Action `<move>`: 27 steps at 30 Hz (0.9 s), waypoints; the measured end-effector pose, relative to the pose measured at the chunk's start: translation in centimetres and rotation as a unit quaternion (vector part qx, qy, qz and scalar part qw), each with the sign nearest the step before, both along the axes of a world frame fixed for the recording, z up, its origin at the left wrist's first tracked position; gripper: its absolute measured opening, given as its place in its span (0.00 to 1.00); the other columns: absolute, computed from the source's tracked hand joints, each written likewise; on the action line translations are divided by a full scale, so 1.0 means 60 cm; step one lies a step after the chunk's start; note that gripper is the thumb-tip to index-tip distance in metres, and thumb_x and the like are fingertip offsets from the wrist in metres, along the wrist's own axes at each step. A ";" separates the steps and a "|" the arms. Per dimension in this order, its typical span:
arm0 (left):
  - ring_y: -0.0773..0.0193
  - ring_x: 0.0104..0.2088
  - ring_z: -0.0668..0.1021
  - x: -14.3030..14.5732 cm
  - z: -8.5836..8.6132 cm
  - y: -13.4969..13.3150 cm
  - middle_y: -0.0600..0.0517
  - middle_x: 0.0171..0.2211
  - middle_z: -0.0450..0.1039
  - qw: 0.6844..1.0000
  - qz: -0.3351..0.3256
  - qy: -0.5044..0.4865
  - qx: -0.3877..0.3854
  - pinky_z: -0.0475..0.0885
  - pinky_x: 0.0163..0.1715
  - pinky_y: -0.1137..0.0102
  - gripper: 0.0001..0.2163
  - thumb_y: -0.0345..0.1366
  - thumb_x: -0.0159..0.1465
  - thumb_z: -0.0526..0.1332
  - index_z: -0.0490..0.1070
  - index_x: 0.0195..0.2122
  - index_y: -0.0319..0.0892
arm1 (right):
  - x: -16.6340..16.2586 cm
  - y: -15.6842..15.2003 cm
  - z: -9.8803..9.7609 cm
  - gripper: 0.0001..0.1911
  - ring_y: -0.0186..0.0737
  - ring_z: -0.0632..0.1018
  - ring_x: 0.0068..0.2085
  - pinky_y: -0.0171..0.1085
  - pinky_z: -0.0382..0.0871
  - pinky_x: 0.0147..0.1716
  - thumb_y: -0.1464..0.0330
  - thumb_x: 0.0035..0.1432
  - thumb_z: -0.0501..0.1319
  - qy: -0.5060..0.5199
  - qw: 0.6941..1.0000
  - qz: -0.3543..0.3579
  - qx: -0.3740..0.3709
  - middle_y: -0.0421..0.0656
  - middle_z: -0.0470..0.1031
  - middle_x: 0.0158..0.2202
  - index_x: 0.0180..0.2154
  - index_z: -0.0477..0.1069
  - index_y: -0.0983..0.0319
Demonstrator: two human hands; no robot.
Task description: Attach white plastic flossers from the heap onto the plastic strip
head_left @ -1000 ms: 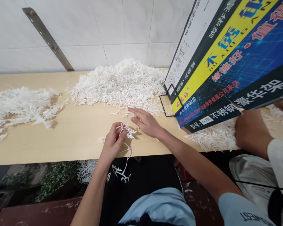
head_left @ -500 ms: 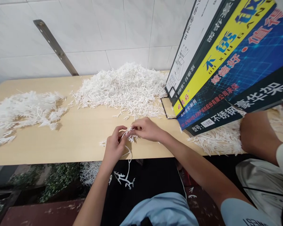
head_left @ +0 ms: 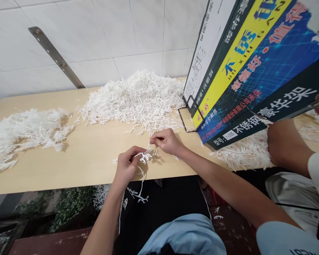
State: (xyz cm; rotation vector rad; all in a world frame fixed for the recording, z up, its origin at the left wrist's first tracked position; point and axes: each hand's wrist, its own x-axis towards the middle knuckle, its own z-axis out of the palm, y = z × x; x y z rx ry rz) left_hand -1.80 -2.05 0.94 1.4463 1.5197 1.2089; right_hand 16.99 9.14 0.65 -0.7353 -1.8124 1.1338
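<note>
Near the front edge of the table, my left hand [head_left: 128,163] pinches a thin white branched plastic strand [head_left: 145,156] with small twig-like tips. Its lower end [head_left: 141,193] dangles past the table edge over my lap. My right hand [head_left: 167,141] is closed, thumb and forefinger pinching a small piece at the strand's upper end, a little above and to the right of the left fingers. Behind both hands a large heap of small white pieces [head_left: 138,99] lies against the wall. Longer white branched strands [head_left: 34,131] are piled at the left.
A large printed cardboard box [head_left: 236,81] stands tilted in a black wire holder [head_left: 186,122] at the right. Beyond it are another person's arm [head_left: 288,148] and more white pieces [head_left: 241,157]. A metal bracket [head_left: 55,58] is on the tiled wall. The wooden table [head_left: 85,159] ends before my lap.
My hands have drawn apart; the right moved slightly up and right, stretching part of the strand between them. The view has shifted a little.
</note>
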 end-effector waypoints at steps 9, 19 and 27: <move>0.67 0.22 0.69 -0.023 -0.011 -0.008 0.53 0.22 0.71 0.972 -0.047 -0.232 0.014 0.60 0.24 0.71 0.05 0.26 0.53 0.64 0.78 0.24 0.40 | 0.013 0.020 0.010 0.07 0.32 0.75 0.25 0.30 0.68 0.25 0.68 0.56 0.68 -0.103 0.962 0.220 -0.123 0.41 0.78 0.23 0.29 0.82 0.65; 0.70 0.19 0.69 -0.036 0.004 -0.004 0.55 0.20 0.68 0.934 0.058 -0.347 0.060 0.62 0.20 0.75 0.08 0.30 0.48 0.70 0.70 0.21 0.40 | 0.046 0.072 0.015 0.24 0.28 0.65 0.22 0.31 0.57 0.23 0.55 0.57 0.71 -0.006 0.908 0.390 -0.151 0.39 0.68 0.19 0.21 0.73 0.67; 0.70 0.23 0.70 -0.022 0.000 0.002 0.55 0.26 0.69 0.962 0.115 -0.248 0.024 0.64 0.22 0.76 0.14 0.39 0.58 0.71 0.79 0.43 0.41 | 0.024 0.053 0.010 0.20 0.32 0.70 0.25 0.32 0.63 0.24 0.57 0.58 0.71 -0.045 0.970 0.160 -0.175 0.40 0.75 0.26 0.43 0.82 0.67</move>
